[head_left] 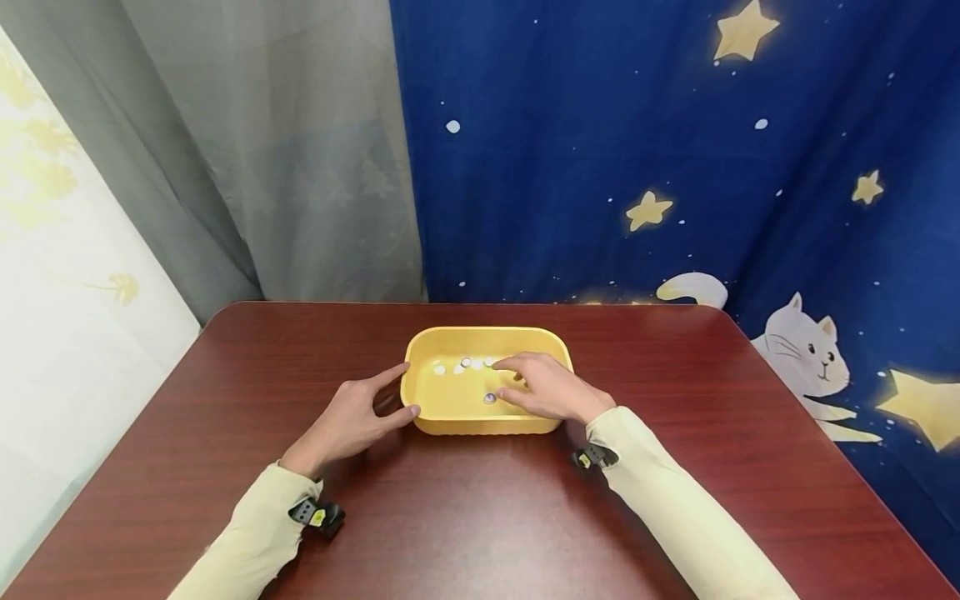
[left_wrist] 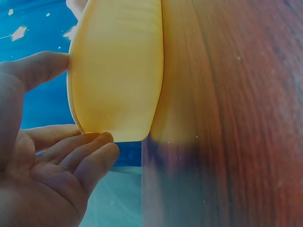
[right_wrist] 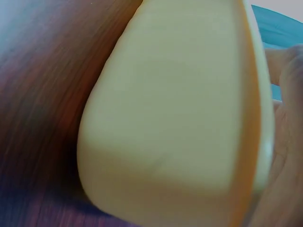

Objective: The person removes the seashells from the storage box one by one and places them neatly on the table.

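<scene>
Head view, centre of the frame: what stands there?
– 1 oblong yellow tub [head_left: 487, 426], round-cornered, on a reddish table [head_left: 495, 508]. Inside lie small pale pieces [head_left: 439, 369] and 1 bluish round piece [head_left: 490, 398].
– And the hands?
– Left hand [head_left: 352, 419], spread wide, touches its left end; right hand [head_left: 551, 387] reaches in at right, holding what I cannot tell.

The table [head_left: 480, 517] is dark reddish brown with wood grain, and its far corners are rounded. Light lies on it as a pale sheen toward the near middle. In the left wrist view, darker streaks run along the grain, with a few tiny pale specks. A yellow tub [head_left: 487, 426] stands directly on it, open side up, near the far edge, its long sides roughly parallel to that edge.
</scene>
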{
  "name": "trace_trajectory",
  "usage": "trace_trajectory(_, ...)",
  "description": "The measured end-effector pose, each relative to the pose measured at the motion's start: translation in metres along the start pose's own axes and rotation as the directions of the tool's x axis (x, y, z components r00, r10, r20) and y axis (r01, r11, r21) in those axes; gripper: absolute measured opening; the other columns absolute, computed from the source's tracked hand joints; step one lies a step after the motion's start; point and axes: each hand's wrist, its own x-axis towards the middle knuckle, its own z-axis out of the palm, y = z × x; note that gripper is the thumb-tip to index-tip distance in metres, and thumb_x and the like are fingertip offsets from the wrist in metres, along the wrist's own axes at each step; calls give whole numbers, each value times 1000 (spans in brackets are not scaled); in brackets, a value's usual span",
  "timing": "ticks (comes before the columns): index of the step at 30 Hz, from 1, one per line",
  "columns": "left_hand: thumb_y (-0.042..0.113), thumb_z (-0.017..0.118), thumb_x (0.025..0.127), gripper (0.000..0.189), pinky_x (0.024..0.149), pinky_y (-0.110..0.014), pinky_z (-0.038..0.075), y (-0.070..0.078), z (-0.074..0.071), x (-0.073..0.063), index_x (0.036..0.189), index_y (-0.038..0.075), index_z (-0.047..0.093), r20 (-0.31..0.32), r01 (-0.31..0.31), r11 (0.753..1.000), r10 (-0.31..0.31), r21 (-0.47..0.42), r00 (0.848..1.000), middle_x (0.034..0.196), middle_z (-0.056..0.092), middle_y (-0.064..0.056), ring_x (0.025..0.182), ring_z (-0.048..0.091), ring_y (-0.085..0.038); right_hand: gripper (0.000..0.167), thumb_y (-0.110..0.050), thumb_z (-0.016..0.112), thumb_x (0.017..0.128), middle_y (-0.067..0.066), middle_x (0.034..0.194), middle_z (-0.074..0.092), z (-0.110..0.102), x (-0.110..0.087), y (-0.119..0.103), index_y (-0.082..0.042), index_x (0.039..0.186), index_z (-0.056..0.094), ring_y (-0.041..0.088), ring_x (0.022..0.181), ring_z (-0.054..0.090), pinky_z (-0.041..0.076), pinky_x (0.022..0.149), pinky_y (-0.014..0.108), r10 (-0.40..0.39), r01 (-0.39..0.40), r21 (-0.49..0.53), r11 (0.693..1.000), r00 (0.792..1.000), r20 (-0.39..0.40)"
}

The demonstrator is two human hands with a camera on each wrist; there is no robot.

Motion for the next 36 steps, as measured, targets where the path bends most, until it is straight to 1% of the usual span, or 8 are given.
trace_trajectory(3,45,73,89,74,106,-50,52,0,0,0,152,15,47,-8,1,1000,-1,-11,1000,145,58,-15,134,57,-30,42,-30,69,93,12,120,73,3,8,0,-6,128,68,25,100,71,57,95,41,-8,8,16,1000,1000,16)
trace_trajectory(6,45,74,88,74,106,-50,53,1,0,0,151,15,48,-16,-3,1000,2,-19,1000,145,58,-15,133,57,-30,39,-31,72,91,10,108,76,6,13,-1,-8,122,72,23,97,69,56,93,40,1,-1,10,1000,1000,28)
trace_trajectory(12,47,74,88,76,107,-50,52,1,1,0,151,13,47,-21,-8,1000,8,-23,1000,147,56,-14,135,56,-30,24,-29,75,88,-1,95,77,9,19,-3,-16,108,79,13,86,67,55,82,30,53,-53,0,999,998,37)
trace_trajectory(16,49,72,90,77,106,-50,52,3,1,0,152,13,45,-2,-8,1000,8,-9,1000,147,56,-14,131,58,-28,18,-26,78,85,-4,86,75,10,21,-4,-19,102,81,11,80,63,52,75,27,89,-89,-10,996,996,26)
trace_trajectory(21,50,71,90,78,109,-53,50,3,1,-1,153,13,44,14,11,1000,-11,15,1000,148,56,-13,133,57,-28,15,-22,80,82,-6,80,73,15,25,-5,-20,97,82,11,77,61,50,68,25,108,-107,-41,993,994,3)
trace_trajectory(25,50,71,90,78,111,-53,48,3,1,-2,153,13,44,14,8,1000,-8,26,1000,149,55,-12,137,55,-29,13,-20,81,79,-9,77,72,20,27,-5,-22,93,82,9,75,61,49,65,24,115,-116,-61,991,993,-7)
trace_trajectory(30,50,71,90,78,109,-52,50,4,1,-1,152,12,45,10,-11,999,11,42,1000,148,56,-13,134,57,-29,10,-18,83,78,-12,71,69,25,29,-5,-24,87,82,7,72,60,48,61,23,113,-113,-70,991,994,-5)
trace_trajectory(36,48,72,90,77,109,-50,50,5,1,-1,152,12,45,15,-10,999,9,41,1000,149,56,-11,133,57,-26,9,-16,84,77,-12,68,68,27,31,-4,-23,83,82,9,73,59,49,61,25,101,-103,-83,991,995,-19)
